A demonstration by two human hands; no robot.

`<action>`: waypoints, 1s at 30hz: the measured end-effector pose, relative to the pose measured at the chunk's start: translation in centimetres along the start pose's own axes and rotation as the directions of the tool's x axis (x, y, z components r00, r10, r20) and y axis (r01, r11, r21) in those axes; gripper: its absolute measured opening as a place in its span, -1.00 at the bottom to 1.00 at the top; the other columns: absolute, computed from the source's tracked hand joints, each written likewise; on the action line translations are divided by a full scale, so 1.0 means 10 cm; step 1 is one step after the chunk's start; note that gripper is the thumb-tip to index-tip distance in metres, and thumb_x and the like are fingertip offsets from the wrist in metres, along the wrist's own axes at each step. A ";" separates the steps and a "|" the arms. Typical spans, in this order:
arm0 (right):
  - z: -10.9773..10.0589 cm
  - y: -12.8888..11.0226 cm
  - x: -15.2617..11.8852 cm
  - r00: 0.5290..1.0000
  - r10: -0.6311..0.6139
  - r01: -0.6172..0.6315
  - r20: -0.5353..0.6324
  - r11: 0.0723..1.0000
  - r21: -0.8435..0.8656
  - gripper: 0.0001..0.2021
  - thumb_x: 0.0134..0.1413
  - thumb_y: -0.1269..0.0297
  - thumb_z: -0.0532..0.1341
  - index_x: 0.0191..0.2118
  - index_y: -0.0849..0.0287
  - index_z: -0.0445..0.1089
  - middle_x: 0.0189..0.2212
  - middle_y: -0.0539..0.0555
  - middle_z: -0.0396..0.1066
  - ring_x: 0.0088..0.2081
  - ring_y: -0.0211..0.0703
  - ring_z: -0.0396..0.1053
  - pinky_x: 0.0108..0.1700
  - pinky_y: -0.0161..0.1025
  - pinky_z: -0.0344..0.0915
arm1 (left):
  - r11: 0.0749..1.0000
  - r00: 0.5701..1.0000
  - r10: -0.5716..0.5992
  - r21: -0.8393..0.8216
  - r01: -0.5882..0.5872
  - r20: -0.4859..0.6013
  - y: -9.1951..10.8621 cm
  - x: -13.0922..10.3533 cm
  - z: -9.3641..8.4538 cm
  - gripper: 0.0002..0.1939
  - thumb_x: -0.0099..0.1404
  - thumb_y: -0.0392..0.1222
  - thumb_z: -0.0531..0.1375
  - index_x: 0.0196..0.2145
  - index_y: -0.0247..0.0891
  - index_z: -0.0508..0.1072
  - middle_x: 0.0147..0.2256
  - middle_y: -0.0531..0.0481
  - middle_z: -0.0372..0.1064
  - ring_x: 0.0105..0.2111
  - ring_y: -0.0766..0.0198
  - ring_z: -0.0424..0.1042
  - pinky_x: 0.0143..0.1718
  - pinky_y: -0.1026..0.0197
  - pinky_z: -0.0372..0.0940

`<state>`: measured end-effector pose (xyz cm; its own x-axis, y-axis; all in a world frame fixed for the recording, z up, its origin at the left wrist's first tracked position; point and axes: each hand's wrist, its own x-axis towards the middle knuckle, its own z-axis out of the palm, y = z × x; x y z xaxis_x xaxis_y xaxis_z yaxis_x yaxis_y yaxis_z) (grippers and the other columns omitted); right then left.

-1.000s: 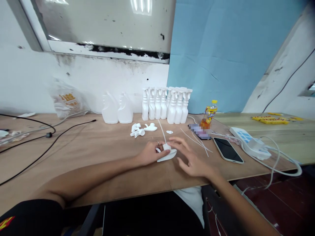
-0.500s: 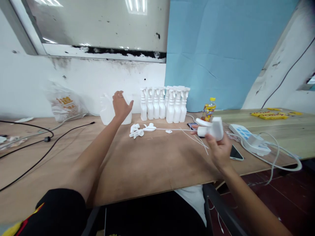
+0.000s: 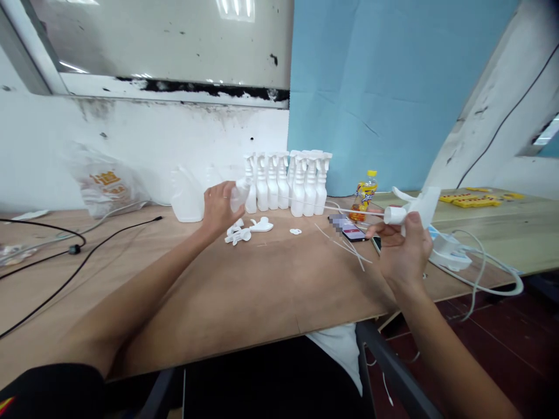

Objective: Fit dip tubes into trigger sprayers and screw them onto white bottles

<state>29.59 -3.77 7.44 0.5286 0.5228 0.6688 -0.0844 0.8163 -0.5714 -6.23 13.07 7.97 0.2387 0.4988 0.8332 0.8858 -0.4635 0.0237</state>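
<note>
My left hand [image 3: 219, 205] is wrapped round a white plastic bottle [image 3: 240, 194], raised and tilted with its neck toward the right. Motion smears the bottle, and my fingers hide part of it. In my right hand [image 3: 406, 250] is a white trigger spray head [image 3: 423, 206], held on its side. A thin white dip tube [image 3: 345, 209] runs left from its ribbed collar toward the bottle's neck; whether the tip has entered is unclear. Another headless white bottle [image 3: 187, 195] stands left of my left hand. Loose white spray heads [image 3: 239, 234] lie below that hand.
Several white spray bottles [image 3: 298, 192] with heads on stand near the wall. Loose thin tubes [image 3: 345, 247], a phone [image 3: 348, 228] and a yellow-capped drink bottle [image 3: 364, 195] sit toward the right. Beyond my right hand is a power strip [image 3: 449, 250]; black cables [image 3: 87, 265] cross the left side.
My left hand has closed on a bottle and drawn it rightward, tilting it. My right hand has turned the spray head and moved right and slightly up, its tube now pointing at the bottle.
</note>
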 end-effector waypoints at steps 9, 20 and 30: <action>0.04 0.01 -0.07 0.998 0.014 -0.013 0.060 1.000 -0.009 -0.77 0.20 0.10 0.26 -0.20 0.18 0.45 -0.35 0.08 0.56 -0.53 -0.20 0.42 -0.48 -0.24 0.32 | 0.935 0.932 0.355 0.008 -0.356 -0.078 0.39 -0.58 -0.54 -0.29 0.25 -0.24 0.22 0.29 -0.14 0.05 0.14 -0.23 0.32 0.13 -0.02 0.33 0.28 -0.19 0.01; 0.17 0.36 -0.52 0.878 0.430 -0.412 0.209 0.903 -0.123 -0.72 -0.03 0.14 0.44 -0.25 0.18 0.48 -0.38 0.01 0.47 -0.44 -0.29 0.33 -0.38 -0.32 0.26 | 0.813 0.806 0.580 -0.146 -0.564 0.115 0.81 -0.96 -0.59 -0.19 0.24 -0.24 0.18 0.39 -0.25 0.00 0.14 -0.25 0.32 0.12 -0.08 0.30 0.25 -0.22 0.08; 0.25 0.37 -0.76 0.508 0.594 -0.471 0.623 0.798 -0.376 -0.61 0.18 0.09 0.27 -0.04 0.04 0.05 -0.20 0.04 0.48 -0.32 -0.14 0.51 -0.15 -0.12 0.43 | 0.734 0.709 0.679 -0.151 -0.662 0.190 0.91 -1.06 -0.54 -0.33 0.30 -0.18 0.12 0.32 -0.41 0.12 0.13 -0.29 0.34 0.08 -0.08 0.30 0.13 -0.14 0.15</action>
<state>23.18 -4.13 1.41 -0.3079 0.9039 0.2967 0.0016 0.3124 -0.9499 -2.83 -0.43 2.35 0.8461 0.1781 0.5024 0.4323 -0.7808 -0.4511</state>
